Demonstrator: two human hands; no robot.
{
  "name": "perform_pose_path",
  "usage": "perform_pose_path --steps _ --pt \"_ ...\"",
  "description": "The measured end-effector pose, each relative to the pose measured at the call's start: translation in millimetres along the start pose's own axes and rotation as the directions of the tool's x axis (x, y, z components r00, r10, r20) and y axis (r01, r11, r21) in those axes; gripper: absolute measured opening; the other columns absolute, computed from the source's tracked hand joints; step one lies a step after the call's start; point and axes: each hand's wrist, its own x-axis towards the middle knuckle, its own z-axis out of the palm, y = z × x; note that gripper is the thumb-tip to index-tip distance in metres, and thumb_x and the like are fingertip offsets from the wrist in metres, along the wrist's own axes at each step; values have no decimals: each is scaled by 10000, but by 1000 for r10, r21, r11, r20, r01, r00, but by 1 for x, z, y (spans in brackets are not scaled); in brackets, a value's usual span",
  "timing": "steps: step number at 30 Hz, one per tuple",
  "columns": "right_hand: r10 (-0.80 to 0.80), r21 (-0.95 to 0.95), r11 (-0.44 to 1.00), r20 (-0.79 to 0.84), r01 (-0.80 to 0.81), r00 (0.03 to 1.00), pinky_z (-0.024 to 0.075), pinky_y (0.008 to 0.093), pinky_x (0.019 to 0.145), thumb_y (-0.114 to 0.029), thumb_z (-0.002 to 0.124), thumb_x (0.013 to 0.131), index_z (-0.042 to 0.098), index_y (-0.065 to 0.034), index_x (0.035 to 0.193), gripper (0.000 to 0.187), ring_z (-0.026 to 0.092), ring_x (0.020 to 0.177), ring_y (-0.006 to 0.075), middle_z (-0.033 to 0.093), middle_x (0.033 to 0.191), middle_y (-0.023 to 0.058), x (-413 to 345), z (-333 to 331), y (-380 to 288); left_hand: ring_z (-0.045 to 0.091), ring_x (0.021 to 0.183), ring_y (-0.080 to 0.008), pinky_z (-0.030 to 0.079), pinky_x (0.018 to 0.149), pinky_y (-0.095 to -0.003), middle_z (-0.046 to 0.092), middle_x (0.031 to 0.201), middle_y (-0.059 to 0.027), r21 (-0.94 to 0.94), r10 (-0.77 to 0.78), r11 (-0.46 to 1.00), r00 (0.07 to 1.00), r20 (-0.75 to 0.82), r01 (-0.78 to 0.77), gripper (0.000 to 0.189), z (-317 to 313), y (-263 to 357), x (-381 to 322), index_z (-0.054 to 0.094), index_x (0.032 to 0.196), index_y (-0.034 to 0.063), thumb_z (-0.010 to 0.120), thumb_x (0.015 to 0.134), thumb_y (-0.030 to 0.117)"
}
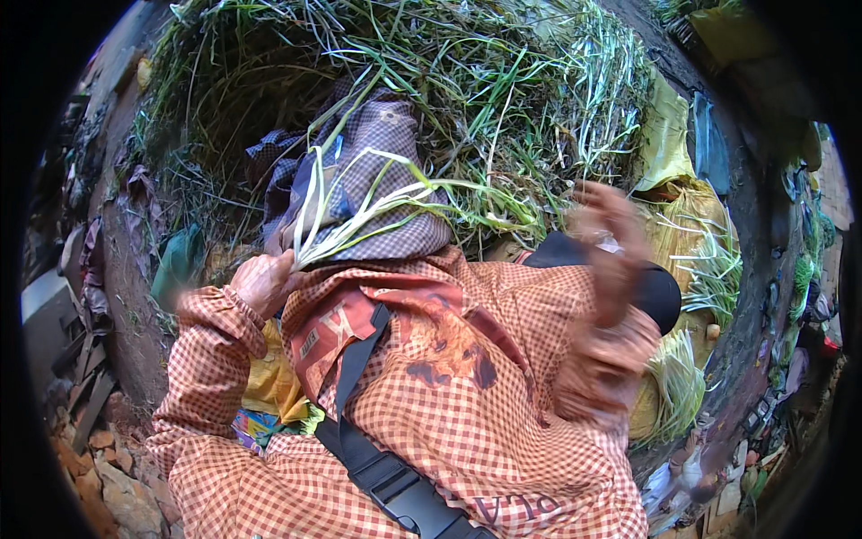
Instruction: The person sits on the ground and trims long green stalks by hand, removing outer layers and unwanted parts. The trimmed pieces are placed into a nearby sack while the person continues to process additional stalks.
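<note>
My left hand [264, 281] is closed on the pale ends of a few long green-and-white stalks [377, 209], which look like spring onions or garlic shoots. The stalks fan out to the right over the checked cloth on my lap [397, 162]. My right hand [609, 232] is raised at the right, blurred, with its fingers apart; a small whitish spot shows at it, and whether it holds anything is unclear. Beyond both hands lies a large heap of green stalks and leaves [471, 87].
At the right, trimmed bundles of pale stalks [714, 269] and another bundle [675, 387] rest on yellow sacking [683, 209]. A green plastic piece [176, 266] lies at the left. Broken stones and wood [121, 485] are at the lower left.
</note>
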Motion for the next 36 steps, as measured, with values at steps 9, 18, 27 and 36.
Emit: perform_pose_path --steps 9,18,27,36 --pt "-219 -251 765 765 594 606 497 387 673 -249 622 791 615 -171 913 145 627 718 211 626 751 46 25 196 9 605 612 -245 448 563 -321 590 694 -157 -415 187 866 950 -248 -279 254 -47 29 -62 560 1052 4 636 831 102" --pt "337 -807 581 351 100 873 382 310 702 -196 609 852 630 -207 857 24 503 733 177 619 790 17 75 48 137 631 747 -267 475 668 -314 631 872 -167 -356 132 901 938 -320 -249 364 26 -62 -43 525 1203 32 611 854 92" --pt "350 -764 645 320 21 880 393 388 1012 -199 683 785 415 -101 1326 612 507 1156 263 499 1300 116 70 46 106 620 980 -330 492 795 -334 624 1058 -198 -284 38 948 938 -345 -143 372 50 -91 -57 531 1185 29 639 835 92" --pt "-298 -81 861 718 502 628 364 410 829 -346 665 701 559 -215 1131 461 587 887 219 635 855 11 -7 259 -2 636 983 -284 515 791 -305 635 1066 -189 -237 60 952 881 -470 -191 346 15 -67 -69 572 1147 21 655 812 46"
